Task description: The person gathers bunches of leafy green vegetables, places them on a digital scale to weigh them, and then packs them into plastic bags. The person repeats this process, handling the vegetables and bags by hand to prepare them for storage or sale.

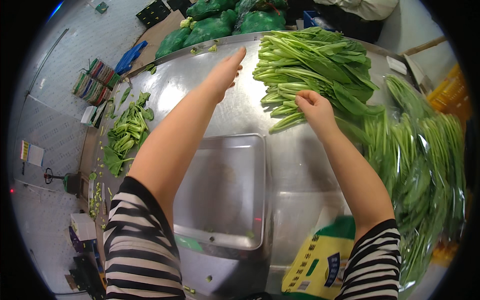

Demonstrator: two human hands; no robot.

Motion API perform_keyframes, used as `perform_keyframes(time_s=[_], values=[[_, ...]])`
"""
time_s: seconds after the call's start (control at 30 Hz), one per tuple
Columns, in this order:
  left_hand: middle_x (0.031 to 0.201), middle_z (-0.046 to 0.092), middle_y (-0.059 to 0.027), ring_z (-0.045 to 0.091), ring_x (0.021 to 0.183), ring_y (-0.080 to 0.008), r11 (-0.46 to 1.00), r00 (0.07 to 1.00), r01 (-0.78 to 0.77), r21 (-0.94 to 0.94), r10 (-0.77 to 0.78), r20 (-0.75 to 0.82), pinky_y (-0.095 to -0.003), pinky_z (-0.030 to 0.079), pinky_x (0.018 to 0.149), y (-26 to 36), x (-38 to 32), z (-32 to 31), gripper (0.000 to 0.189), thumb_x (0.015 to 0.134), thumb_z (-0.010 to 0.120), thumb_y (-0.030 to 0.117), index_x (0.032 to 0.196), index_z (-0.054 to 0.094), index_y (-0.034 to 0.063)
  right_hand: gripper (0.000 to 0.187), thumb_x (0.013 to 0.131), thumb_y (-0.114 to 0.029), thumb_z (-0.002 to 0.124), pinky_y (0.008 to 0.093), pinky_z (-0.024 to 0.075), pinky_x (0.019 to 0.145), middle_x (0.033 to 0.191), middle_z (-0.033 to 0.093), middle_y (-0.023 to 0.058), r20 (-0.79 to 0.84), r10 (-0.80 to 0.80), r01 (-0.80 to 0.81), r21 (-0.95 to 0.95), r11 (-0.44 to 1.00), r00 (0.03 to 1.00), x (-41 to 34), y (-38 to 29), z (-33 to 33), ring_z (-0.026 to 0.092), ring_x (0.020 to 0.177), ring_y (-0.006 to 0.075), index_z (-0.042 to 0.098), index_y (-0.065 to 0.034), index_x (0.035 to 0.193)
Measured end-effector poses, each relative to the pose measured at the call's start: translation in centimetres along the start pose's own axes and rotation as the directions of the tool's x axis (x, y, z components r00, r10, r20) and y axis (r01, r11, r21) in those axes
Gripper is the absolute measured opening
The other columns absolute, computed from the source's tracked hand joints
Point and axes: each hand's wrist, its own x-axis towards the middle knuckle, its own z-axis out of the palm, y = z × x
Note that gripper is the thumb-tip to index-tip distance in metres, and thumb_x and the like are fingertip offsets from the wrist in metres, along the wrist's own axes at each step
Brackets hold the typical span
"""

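A large pile of leafy greens with pale stalks [311, 71] lies on the steel table [240, 116], stalk ends to the left, leaves to the right. My right hand [317, 110] is at the near side of this pile, its thumb and fingers pinched on a stalk. My left hand [225, 75] hovers left of the stalk ends with its fingers apart, holding nothing. Below it, between my forearms, is a shallow rectangular steel tray [221, 187], with small green scraps near its front edge.
Loose greens [127, 131] and trimmings lie at the table's left, near a knife [104, 198]. Bagged greens [416, 157] in clear plastic crowd the right side. A yellow and green printed bag [318, 258] lies near my right elbow. Green mesh sacks [213, 30] stand beyond the far edge.
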Motion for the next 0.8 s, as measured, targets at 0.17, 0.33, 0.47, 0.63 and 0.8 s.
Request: perform_keyframes(time_s=[0.17, 0.33, 0.47, 0.63, 0.8], values=[[0.147, 0.028, -0.0202, 0.024, 0.136, -0.0343, 0.991, 0.993, -0.091, 0.102, 0.099, -0.071, -0.0557, 0.012, 0.109, -0.3, 7.9, 4.5, 0.093, 0.078, 0.042, 0.077, 0.146, 0.027, 0.0146, 0.024, 0.085, -0.026, 0.060, 0.0332, 0.0503, 0.075, 0.089, 0.068, 0.0128, 0.289, -0.011, 0.049, -0.123, 0.991, 0.957, -2.9, 3.6, 0.9, 0.065, 0.081, 0.0247, 0.066, -0.0070, 0.100], [0.138, 0.041, -0.0139, 0.040, 0.125, -0.0313, 0.992, 0.993, -0.070, -0.105, 0.059, -0.101, -0.0498, 0.024, 0.105, -0.9, 10.4, 9.7, 0.088, 0.075, 0.051, 0.074, 0.139, 0.038, 0.0153, 0.022, 0.085, -0.023, 0.060, 0.0334, 0.0500, 0.073, 0.088, 0.067, 0.0115, 0.392, 0.034, 0.054, -0.212, 0.976, 0.919, -4.7, 4.2, -0.2, 0.063, 0.080, 0.0240, 0.065, -0.0058, 0.098], [0.118, 0.055, -0.0076, 0.055, 0.095, -0.0221, 0.986, 0.994, 0.058, -0.155, -0.072, -0.083, -0.0343, 0.048, 0.083, -1.3, 10.2, 10.1, 0.059, 0.081, 0.059, 0.058, 0.121, 0.054, 0.0149, 0.023, 0.085, -0.021, 0.061, 0.0318, 0.0496, 0.073, 0.089, 0.068, 0.0102, 0.260, 0.149, -0.160, 0.021, 0.987, 0.954, -3.3, 5.0, -0.7, 0.063, 0.079, 0.0205, 0.065, -0.0039, 0.099], [0.101, 0.055, -0.0046, 0.055, 0.084, -0.0179, 0.971, 0.986, 0.143, -0.190, -0.124, 0.108, -0.0299, 0.049, 0.068, -0.6, 6.3, 10.4, 0.041, 0.086, 0.060, 0.044, 0.110, 0.059, 0.0108, 0.023, 0.089, -0.018, 0.059, 0.0270, 0.0477, 0.063, 0.081, 0.065, 0.0065, -0.031, 0.176, -0.152, 0.371, 0.916, 0.984, -2.3, 4.0, -2.0, 0.059, 0.070, 0.0127, 0.061, 0.0021, 0.101], [0.118, 0.053, -0.0116, 0.051, 0.105, -0.0239, 0.988, 1.000, -0.020, 0.150, 0.019, 0.007, -0.0393, 0.041, 0.088, 0.7, 5.4, 10.9, 0.062, 0.085, 0.052, 0.059, 0.118, 0.057, 0.0074, 0.033, 0.088, -0.021, 0.062, 0.0267, 0.0454, 0.066, 0.093, 0.059, 0.0050, -0.152, 0.351, -0.239, 0.489, 0.839, 0.924, -2.7, 1.9, -3.8, 0.056, 0.078, 0.0120, 0.052, 0.0004, 0.110]])
